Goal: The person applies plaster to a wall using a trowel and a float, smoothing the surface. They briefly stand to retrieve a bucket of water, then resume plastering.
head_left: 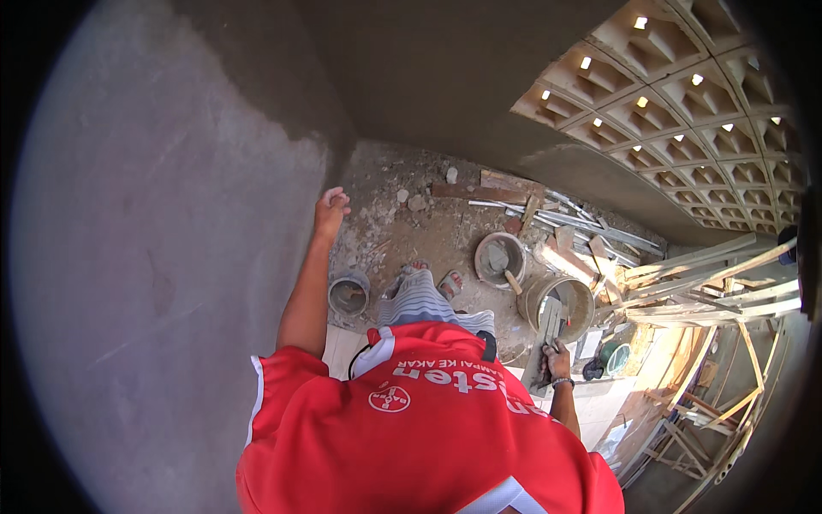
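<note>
My left hand [332,211] is raised beside the wall on the left, near the corner. Its fingers are loosely bent and slightly apart, with nothing visible in them. Low on the right, my right hand [557,361] is closed around a plastering trowel [545,344], whose long grey blade reaches over the near rim of a large round bucket [582,300]. Just beyond it stands a round tub [480,267] with grey mortar [497,254] inside and a wooden-handled tool [513,281] leaning over its rim.
A small grey bucket [348,294] stands by the left wall [154,257], which is darker and wet-looking at the top. Rubble [417,203], boards [479,194] and metal strips [591,221] cover the floor. Timber poles [711,295] stand right, below pierced blocks [668,94].
</note>
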A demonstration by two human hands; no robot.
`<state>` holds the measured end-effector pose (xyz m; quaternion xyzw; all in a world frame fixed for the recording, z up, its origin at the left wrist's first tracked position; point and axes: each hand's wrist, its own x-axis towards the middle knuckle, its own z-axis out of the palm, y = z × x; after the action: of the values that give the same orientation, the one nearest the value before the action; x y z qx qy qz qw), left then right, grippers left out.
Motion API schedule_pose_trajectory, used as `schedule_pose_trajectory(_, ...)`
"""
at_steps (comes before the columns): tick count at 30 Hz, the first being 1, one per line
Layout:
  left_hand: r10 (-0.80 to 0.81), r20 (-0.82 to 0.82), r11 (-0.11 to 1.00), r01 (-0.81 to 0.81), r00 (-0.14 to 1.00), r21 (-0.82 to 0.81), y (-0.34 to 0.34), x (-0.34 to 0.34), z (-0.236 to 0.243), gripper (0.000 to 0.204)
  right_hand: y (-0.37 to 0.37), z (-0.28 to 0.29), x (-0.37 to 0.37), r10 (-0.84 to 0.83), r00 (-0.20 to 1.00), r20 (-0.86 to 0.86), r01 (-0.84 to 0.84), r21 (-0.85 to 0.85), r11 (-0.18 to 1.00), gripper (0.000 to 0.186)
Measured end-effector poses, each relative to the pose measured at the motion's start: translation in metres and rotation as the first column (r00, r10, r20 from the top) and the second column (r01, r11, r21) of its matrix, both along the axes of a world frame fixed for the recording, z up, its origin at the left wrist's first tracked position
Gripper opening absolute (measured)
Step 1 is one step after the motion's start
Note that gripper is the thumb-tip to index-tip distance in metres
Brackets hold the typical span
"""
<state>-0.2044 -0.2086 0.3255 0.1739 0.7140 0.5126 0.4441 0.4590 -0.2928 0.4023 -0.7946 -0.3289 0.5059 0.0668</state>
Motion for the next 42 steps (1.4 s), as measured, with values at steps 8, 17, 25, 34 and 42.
schedule_pose_trajectory(8, 0.013, 0.169, 0.892, 0.065, 0.986, -0.447, -0.169, 0.073, -0.096, 0.03, -0.042, 0.015, 0.016, 0.044, 0.998, 0.052, -0.029, -0.248, 0.968, 0.066)
schedule_pose_trajectory(17, 0.015, 0.164, 0.638, 0.116, 0.986, -0.761, -0.375, 0.179, -0.167, 0.031, 0.013, -0.016, 0.01, 0.25, 0.967, -0.042, -0.253, -0.214, 0.944, 0.063)
schedule_pose_trajectory(25, 0.092, 0.041, 0.625, -0.026, 0.995, -0.78, -0.345, 0.183, -0.267, 0.028, 0.06, -0.114, 0.03, 0.617, 0.785, -0.066, -0.602, 0.159, 0.783, 0.063)
schedule_pose_trajectory(34, 0.514, 0.202, 0.731, -0.303, 0.834, -0.611, -0.392, 0.088, -0.501, 0.032, 0.039, -0.132, 0.028, 0.509, 0.861, 0.017, -0.493, -0.223, 0.841, 0.055)
schedule_pose_trajectory(42, 0.604, 0.022, 0.551, -0.398, 0.796, -0.734, -0.33, 0.084, -0.628, 0.031, -0.007, -0.145, 0.059, 0.593, 0.797, 0.113, -0.499, -0.428, 0.753, 0.055)
